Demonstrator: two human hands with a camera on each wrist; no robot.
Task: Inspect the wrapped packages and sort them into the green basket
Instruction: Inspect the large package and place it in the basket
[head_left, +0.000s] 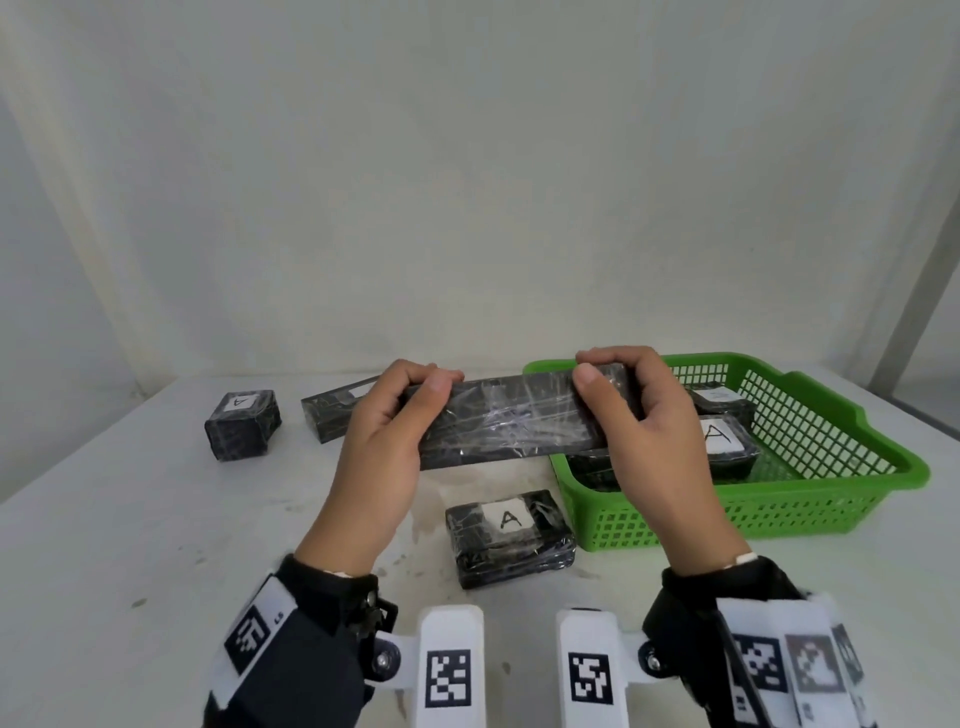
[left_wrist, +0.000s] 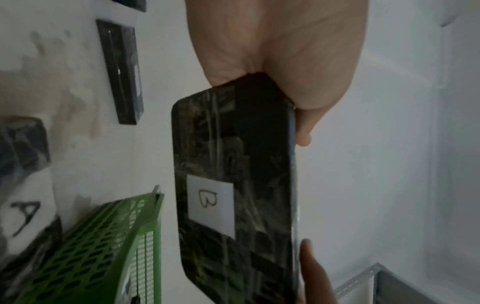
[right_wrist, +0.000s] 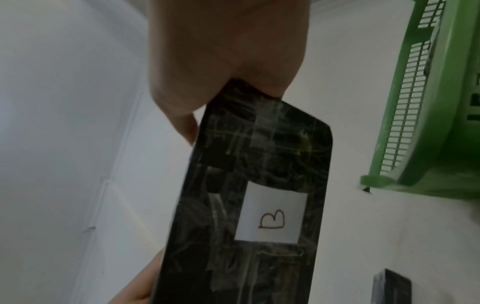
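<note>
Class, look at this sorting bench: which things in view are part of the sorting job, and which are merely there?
Part of the job:
- long package labelled B, held by left hand and right hand
- green basket
- A package beside basket
- cube package
- far flat package

Merely there:
- white table
- wall

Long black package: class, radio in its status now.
Both hands, left and right, grip long package by its ends. Underside label reads B. Green basket holds A-labelled packages. Nothing blocking.
</note>
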